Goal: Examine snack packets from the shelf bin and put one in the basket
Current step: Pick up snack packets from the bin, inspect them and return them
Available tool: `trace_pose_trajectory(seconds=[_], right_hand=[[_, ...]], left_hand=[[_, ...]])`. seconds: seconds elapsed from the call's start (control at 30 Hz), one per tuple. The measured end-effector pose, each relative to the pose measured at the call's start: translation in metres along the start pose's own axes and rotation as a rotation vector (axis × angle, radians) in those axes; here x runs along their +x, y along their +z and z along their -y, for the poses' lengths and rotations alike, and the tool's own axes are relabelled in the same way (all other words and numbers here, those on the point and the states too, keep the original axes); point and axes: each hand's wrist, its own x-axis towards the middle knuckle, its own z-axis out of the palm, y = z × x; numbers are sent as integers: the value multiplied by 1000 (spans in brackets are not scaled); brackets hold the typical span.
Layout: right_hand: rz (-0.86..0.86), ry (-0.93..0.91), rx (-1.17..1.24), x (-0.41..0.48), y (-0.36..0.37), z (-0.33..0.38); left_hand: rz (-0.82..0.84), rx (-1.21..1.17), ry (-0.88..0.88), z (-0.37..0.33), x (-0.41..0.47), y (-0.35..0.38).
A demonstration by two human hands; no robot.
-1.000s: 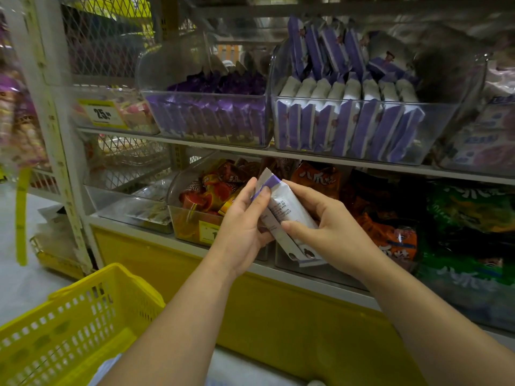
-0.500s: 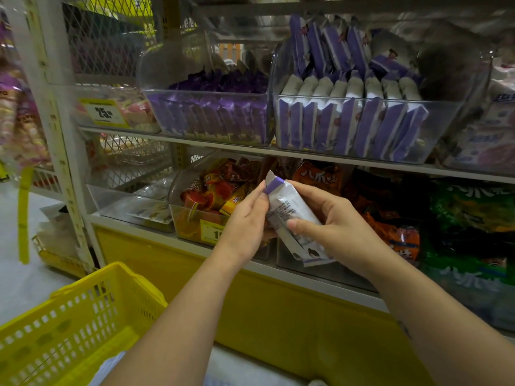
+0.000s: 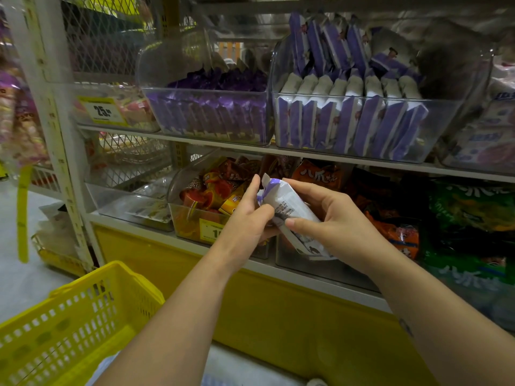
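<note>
The snack packet (image 3: 289,207) is white with a purple upper end and print too fine to read, and is held tilted before the lower shelf, well apart from the yellow basket (image 3: 69,316) at near left. A yellow price tag (image 3: 101,110) at far left reads "25". The left hand (image 3: 245,221) grips the packet's upper left edge with curled fingers, while the right hand (image 3: 331,218) pinches its right side between thumb and fingers.

My left hand (image 3: 245,218) and right hand (image 3: 334,221) hold the packet (image 3: 292,210) in open air before the lower shelf (image 3: 172,238). Down-left, open air leads to the basket (image 3: 83,285), its top open. Ahead, stuffed lower bins (image 3: 192,221) block reach. Above, the upper shelf (image 3: 223,144) and packed top bin (image 3: 348,129) close the way up.
</note>
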Motion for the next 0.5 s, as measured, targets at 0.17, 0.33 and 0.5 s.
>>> trace_pose_trajectory(seconds=[0.17,0.33,0.5], right_hand=[[30,-4,-16,3,-3,5],[53,69,169,6,-11,9],[21,129,305,10,-13,11]], left_hand=[[-13,-15,38,0,-2,3],[-4,-182,30,4,0,-2],[-5,-220,14,8,1,4]])
